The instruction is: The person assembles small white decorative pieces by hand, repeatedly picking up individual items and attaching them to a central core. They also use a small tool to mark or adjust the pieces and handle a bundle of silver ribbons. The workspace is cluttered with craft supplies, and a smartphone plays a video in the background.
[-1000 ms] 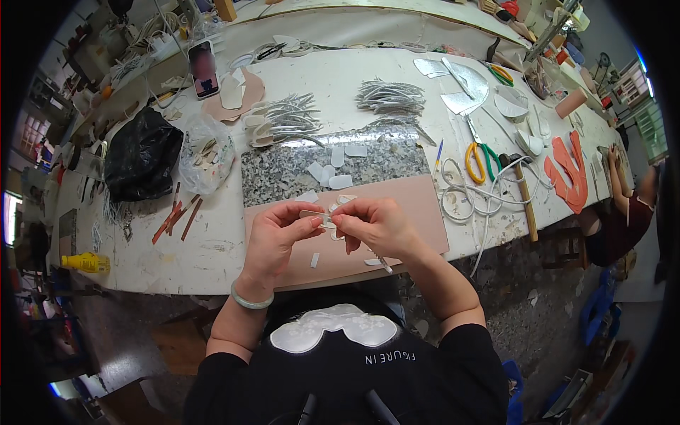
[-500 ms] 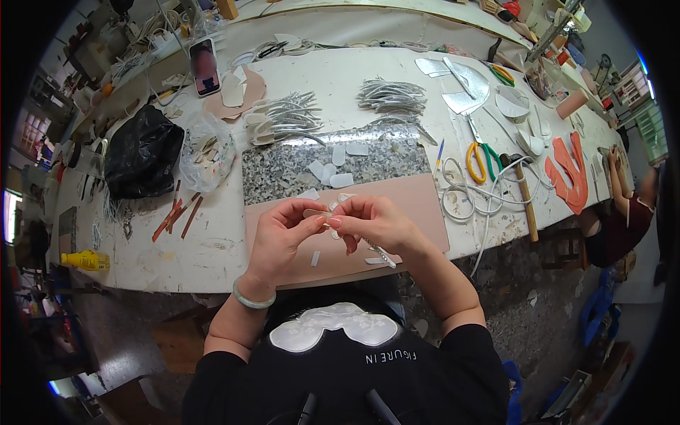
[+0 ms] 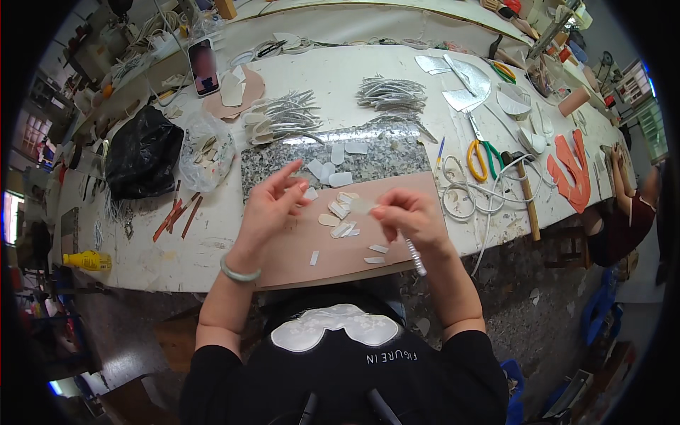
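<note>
My right hand (image 3: 413, 218) pinches a thin silver strap (image 3: 415, 256), whose braided-looking tail hangs below the fingers. A pale rounded piece (image 3: 363, 206), smeared by motion, sticks out from the fingertips. My left hand (image 3: 272, 205) hovers over the left part of a pinkish-tan board (image 3: 418, 195), fingers apart, holding nothing that I can see. Between the hands lies a loose pile of small white and beige tabs (image 3: 340, 216) on the board. Further small white rounded pieces (image 3: 340, 180) rest on a speckled stone slab (image 3: 269, 170) just beyond.
Two bundles of silver straps (image 3: 287, 117) lie behind the slab. To the right are scissors (image 3: 476, 159), a hammer (image 3: 525, 202), looped white cord (image 3: 460, 198) and coral-coloured cut pieces (image 3: 570, 177). A black bag (image 3: 145, 156) and a clear bag (image 3: 205, 159) sit left. Another person (image 3: 637, 212) sits far right.
My hands have parted. The left moved left and away with its fingers opening; the right moved right, carrying the strap. The pile of tabs between them now shows.
</note>
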A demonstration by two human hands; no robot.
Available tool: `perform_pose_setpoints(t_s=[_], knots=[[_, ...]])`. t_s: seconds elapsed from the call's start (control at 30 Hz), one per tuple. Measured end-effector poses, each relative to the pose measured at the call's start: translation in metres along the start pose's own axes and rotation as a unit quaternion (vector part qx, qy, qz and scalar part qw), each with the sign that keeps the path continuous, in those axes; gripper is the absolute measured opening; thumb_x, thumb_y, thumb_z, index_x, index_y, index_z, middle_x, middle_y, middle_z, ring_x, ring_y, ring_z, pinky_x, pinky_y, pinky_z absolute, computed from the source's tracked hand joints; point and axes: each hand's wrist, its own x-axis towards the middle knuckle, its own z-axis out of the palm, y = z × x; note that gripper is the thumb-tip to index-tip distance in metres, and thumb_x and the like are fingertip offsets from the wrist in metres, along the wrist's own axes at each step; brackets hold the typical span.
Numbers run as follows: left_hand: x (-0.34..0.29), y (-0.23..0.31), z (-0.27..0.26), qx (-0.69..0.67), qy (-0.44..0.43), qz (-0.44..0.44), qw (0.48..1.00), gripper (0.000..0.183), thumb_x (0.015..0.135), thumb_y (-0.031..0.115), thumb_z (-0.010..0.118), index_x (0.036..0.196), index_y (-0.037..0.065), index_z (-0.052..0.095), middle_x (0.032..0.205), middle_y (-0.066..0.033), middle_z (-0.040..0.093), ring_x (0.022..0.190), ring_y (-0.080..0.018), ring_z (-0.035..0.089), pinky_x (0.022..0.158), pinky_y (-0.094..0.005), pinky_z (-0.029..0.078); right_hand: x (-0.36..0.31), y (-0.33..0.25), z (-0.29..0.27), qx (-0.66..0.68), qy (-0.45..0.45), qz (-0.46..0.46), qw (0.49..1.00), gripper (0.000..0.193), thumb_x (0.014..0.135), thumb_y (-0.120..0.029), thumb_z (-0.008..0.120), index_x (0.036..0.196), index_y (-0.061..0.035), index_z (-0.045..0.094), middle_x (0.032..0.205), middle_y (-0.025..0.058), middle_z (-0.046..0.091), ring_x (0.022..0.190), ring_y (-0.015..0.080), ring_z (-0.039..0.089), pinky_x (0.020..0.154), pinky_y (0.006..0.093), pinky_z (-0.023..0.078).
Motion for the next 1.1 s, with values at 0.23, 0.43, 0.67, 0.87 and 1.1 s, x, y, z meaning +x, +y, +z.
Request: perform_pose_setpoints(t_s=[0.23, 0.43, 0.67, 0.87, 1.1], knots=[[0.03, -0.017, 0.014, 0.366, -0.065, 0.234, 0.898, 0.028, 0.079, 0.015, 0.073, 0.104, 0.006, 0.068, 0.092, -0.0053, 0.063, 0.09, -0.0201, 0.054, 0.077, -0.0304, 0.045, 0.003, 0.01, -0.025, 0.062, 0.007, -0.049, 0.997, 0.018, 0.088, -0.012, 0.067, 0.096, 0.0037, 0.062, 0.077, 0.0053, 0.062, 0.063, 0.0113, 0.059, 0.058, 0.0241, 0.05], [0.059, -0.028, 0.029, 0.411, 0.001, 0.301, 0.861, 0.023, 0.077, 0.016, 0.073, 0.098, 0.006, 0.068, 0.094, -0.0067, 0.06, 0.098, -0.0264, 0.049, 0.086, -0.0348, 0.041, 0.01, 0.017, -0.022, 0.027, 0.055, -0.054, 0.997, 0.017, 0.089, -0.011, 0.066, 0.099, 0.0028, 0.062, 0.081, 0.0064, 0.064, 0.063, 0.0113, 0.06, 0.057, 0.0236, 0.05], [0.053, -0.018, 0.034, 0.383, -0.013, 0.252, 0.888, 0.017, 0.08, 0.01, 0.069, 0.097, 0.005, 0.068, 0.088, -0.0065, 0.061, 0.089, -0.0206, 0.053, 0.075, -0.0327, 0.046, 0.013, 0.014, -0.024, -0.05, 0.046, -0.006, 0.998, 0.017, 0.088, -0.011, 0.067, 0.099, 0.0018, 0.064, 0.078, 0.004, 0.065, 0.063, 0.0078, 0.06, 0.054, 0.0199, 0.048], [0.029, -0.008, 0.026, -0.114, -0.114, -0.071, 0.984, 0.017, 0.087, 0.007, 0.062, 0.102, -0.002, 0.063, 0.098, -0.0078, 0.065, 0.086, -0.0152, 0.064, 0.077, -0.0278, 0.054, 0.013, 0.003, -0.011, -0.078, -0.027, 0.017, 0.996, 0.02, 0.086, -0.01, 0.068, 0.103, 0.0012, 0.066, 0.077, 0.0035, 0.065, 0.06, 0.0075, 0.059, 0.05, 0.0199, 0.047], [0.0, 0.003, 0.021, -0.189, -0.163, -0.098, 0.963, 0.025, 0.091, 0.007, 0.057, 0.113, -0.005, 0.06, 0.11, -0.0147, 0.064, 0.097, -0.0207, 0.065, 0.083, -0.0325, 0.056, 0.013, -0.008, 0.005, -0.088, -0.059, 0.05, 0.993, 0.015, 0.084, -0.01, 0.072, 0.093, 0.0008, 0.066, 0.075, 0.0037, 0.066, 0.059, 0.007, 0.06, 0.048, 0.0199, 0.047]])
